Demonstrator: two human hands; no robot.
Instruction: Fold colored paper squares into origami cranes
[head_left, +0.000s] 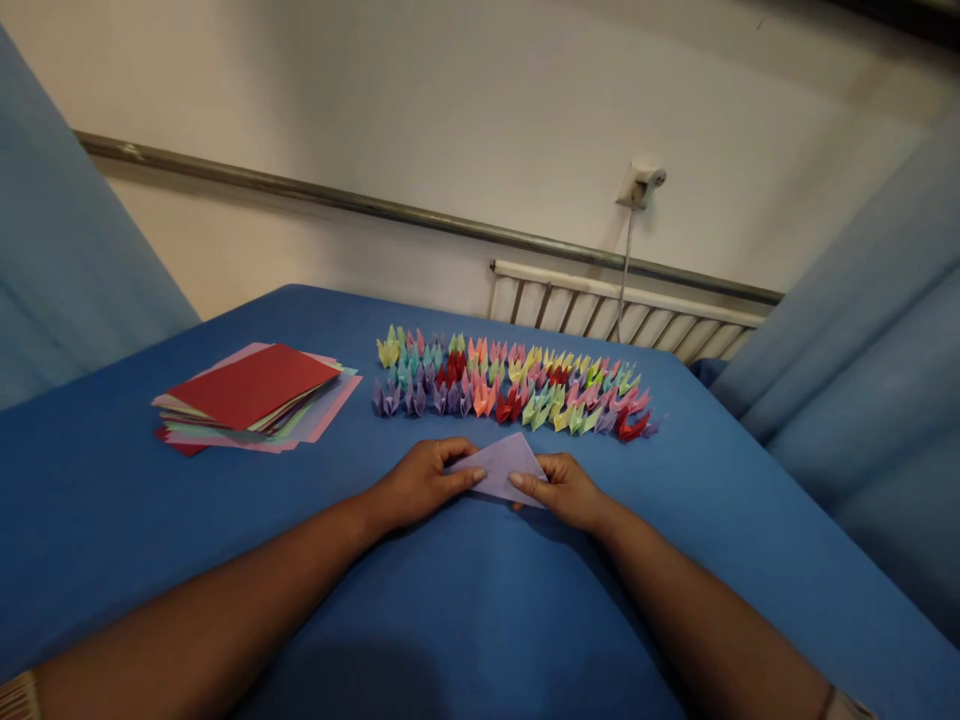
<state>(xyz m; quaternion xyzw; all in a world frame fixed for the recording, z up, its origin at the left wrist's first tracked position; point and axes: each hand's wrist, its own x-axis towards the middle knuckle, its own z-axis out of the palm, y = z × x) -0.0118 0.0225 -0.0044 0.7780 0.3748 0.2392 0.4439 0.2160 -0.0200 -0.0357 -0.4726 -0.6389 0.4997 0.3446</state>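
Note:
A lilac sheet of origami paper (504, 462), folded into a triangle, is held between my two hands just above the blue cloth. My left hand (431, 480) pinches its left corner, thumb on top and fingers behind. On the right side, my right hand (566, 488) grips the other corner with its thumb lying on the face of the paper. The triangle's point faces away from me. Just beyond my hands stand rows of small folded paper cranes (510, 385) in purple, red, pink, yellow, green and turquoise.
A stack of coloured paper (255, 390), red on top, lies at the left of the blue-covered table (480, 620). Behind it run a wall rail (375, 207), a radiator (570, 305) and a socket with a cord (637, 188). Blue curtains (862, 330) hang at both sides.

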